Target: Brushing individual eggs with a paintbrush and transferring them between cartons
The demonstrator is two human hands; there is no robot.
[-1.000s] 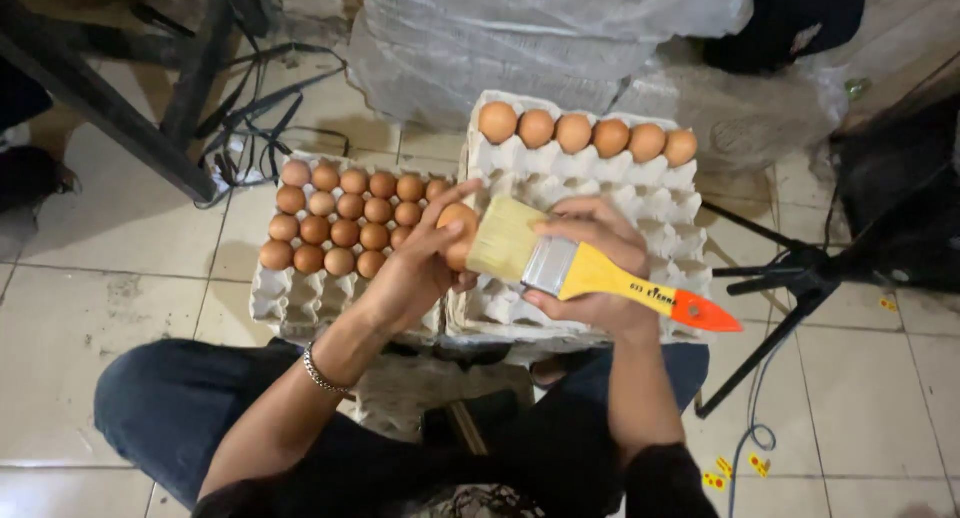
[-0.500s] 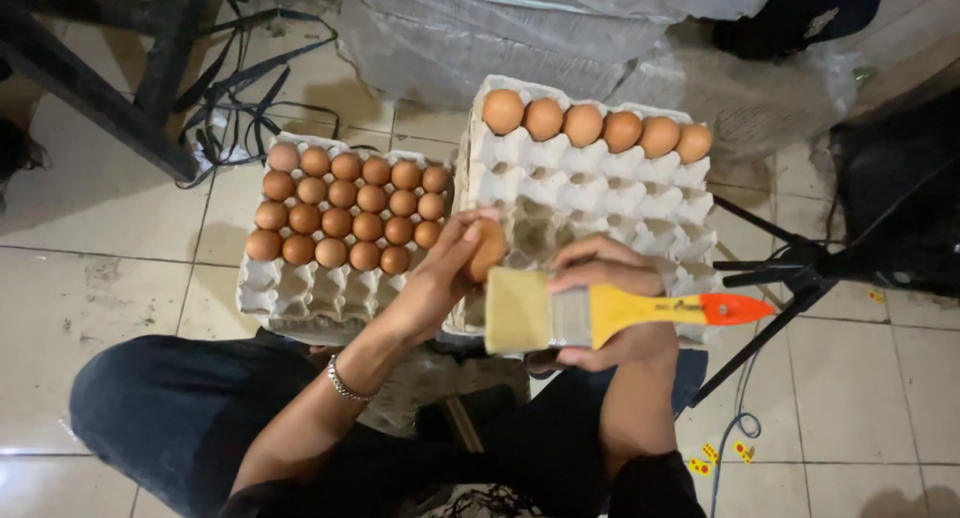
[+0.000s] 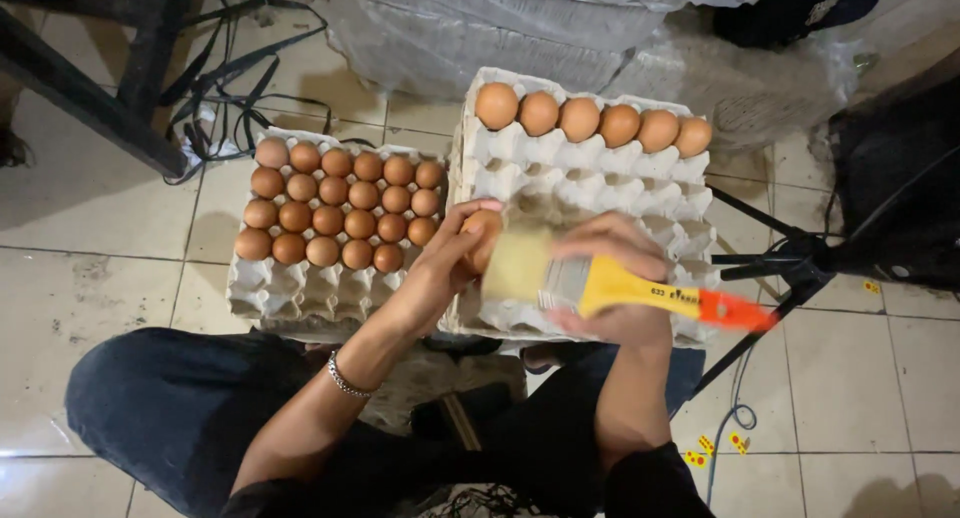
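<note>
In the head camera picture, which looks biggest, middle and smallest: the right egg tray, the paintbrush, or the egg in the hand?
1. Right egg tray, biggest.
2. Paintbrush, middle.
3. Egg in the left hand, smallest, partly hidden by fingers.

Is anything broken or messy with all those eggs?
No egg looks cracked or spilled. The left hand holds one brown egg while the right hand holds a yellow-handled brush against it. The left tray has bare cups in front; the right tray holds a single far row.
</note>
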